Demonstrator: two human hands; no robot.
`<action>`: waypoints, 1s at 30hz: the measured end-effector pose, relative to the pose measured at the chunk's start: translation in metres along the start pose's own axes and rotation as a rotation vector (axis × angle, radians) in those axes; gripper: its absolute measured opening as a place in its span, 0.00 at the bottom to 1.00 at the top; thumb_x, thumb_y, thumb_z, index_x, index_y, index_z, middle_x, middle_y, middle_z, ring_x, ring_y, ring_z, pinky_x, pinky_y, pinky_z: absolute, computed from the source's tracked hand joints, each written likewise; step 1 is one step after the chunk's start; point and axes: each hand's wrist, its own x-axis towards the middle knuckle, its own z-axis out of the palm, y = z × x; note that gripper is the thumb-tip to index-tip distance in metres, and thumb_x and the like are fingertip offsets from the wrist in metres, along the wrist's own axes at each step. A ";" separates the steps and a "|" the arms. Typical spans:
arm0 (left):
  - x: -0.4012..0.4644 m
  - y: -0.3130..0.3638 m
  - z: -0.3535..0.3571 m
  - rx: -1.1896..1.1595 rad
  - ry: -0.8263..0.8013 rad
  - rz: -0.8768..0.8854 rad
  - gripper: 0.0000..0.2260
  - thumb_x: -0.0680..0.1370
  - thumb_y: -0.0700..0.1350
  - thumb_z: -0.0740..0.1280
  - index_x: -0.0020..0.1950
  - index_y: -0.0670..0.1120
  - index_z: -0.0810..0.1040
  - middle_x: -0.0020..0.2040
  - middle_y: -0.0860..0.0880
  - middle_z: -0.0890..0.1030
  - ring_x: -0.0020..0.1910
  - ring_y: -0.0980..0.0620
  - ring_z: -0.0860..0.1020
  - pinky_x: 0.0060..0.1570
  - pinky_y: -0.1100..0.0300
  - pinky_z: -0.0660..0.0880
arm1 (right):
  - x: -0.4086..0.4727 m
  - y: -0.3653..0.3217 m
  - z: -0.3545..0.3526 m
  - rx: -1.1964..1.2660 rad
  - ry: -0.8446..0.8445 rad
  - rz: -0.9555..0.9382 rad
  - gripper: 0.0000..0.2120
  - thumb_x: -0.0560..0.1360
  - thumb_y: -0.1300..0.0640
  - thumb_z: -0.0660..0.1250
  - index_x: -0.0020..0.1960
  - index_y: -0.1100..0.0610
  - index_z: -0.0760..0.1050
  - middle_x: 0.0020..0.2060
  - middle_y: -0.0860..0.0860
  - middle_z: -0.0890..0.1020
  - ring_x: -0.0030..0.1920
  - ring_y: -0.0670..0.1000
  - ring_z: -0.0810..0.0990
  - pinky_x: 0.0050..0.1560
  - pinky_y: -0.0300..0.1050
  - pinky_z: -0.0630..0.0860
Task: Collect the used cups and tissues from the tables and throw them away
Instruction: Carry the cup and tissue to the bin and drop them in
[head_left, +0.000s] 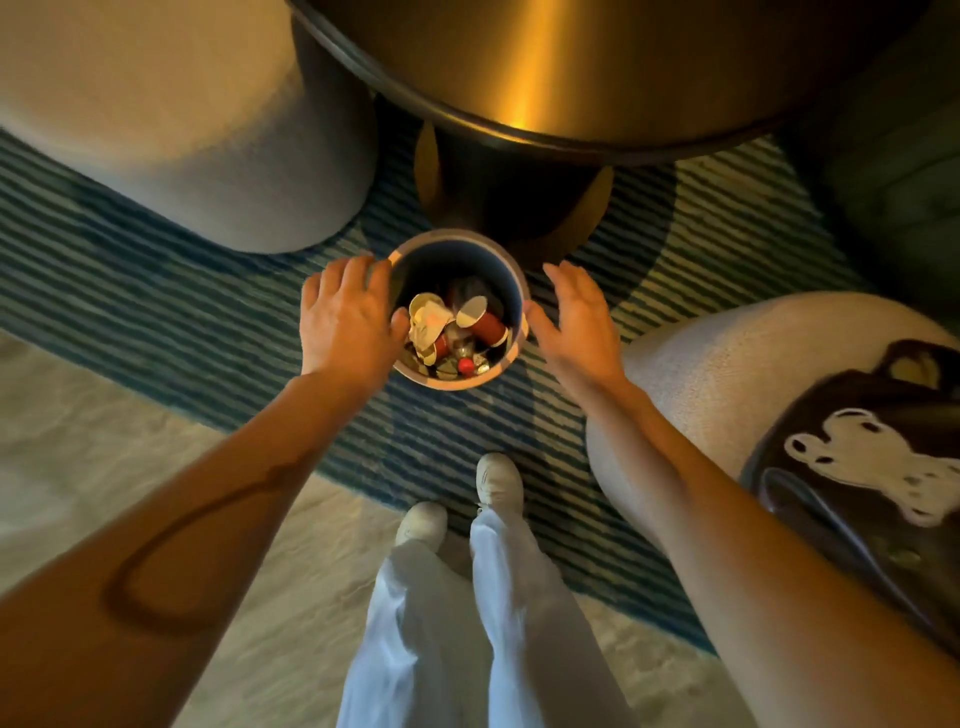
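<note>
**Bin loaded, hands at the rim**

We read this as late in the task: the waste bin (511, 280) on the striped rug (156, 291) already holds several used cups (485, 325), red outside and pale inside, lying tipped over, with crumpled pale paper (428, 319) that is probably tissue. Near the bottom there is a small red cap and some foil-looking scraps, too small to name. Bin looks roughly half full; the dark inner wall shows above the pile.

Our left hand (345, 317) sits at the bin's left rim, fingers loosely curled, thumb over the edge; it holds nothing that we can see. Right hand (574, 317) is open and flat just beside the right rim, thumb touching or nearly so, empty.

The round table (571, 67) just behind the bin shows no cups or tissues on the part in view. Other tables are out of frame, so we cannot tell what is left.

A dark bag (872, 467) rests on the pale seat (691, 374) to the right.
</note>
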 end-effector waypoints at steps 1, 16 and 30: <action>-0.004 0.004 -0.017 0.005 0.011 0.019 0.23 0.79 0.53 0.62 0.70 0.44 0.66 0.69 0.42 0.70 0.68 0.42 0.66 0.68 0.45 0.61 | -0.011 -0.005 -0.012 -0.038 0.011 0.000 0.24 0.79 0.50 0.61 0.72 0.59 0.64 0.72 0.58 0.67 0.74 0.56 0.60 0.71 0.50 0.61; -0.203 0.081 -0.143 0.033 -0.144 0.513 0.21 0.79 0.51 0.59 0.70 0.43 0.67 0.68 0.42 0.70 0.67 0.40 0.66 0.66 0.46 0.62 | -0.319 -0.078 -0.117 -0.065 0.372 0.337 0.18 0.79 0.55 0.62 0.66 0.63 0.73 0.63 0.60 0.76 0.64 0.59 0.73 0.66 0.52 0.69; -0.366 0.290 -0.175 0.199 -0.068 1.236 0.23 0.79 0.53 0.59 0.71 0.43 0.65 0.69 0.42 0.69 0.67 0.41 0.66 0.65 0.48 0.65 | -0.582 -0.021 -0.206 -0.082 0.759 0.863 0.18 0.79 0.59 0.61 0.66 0.65 0.72 0.64 0.62 0.74 0.66 0.60 0.71 0.68 0.52 0.65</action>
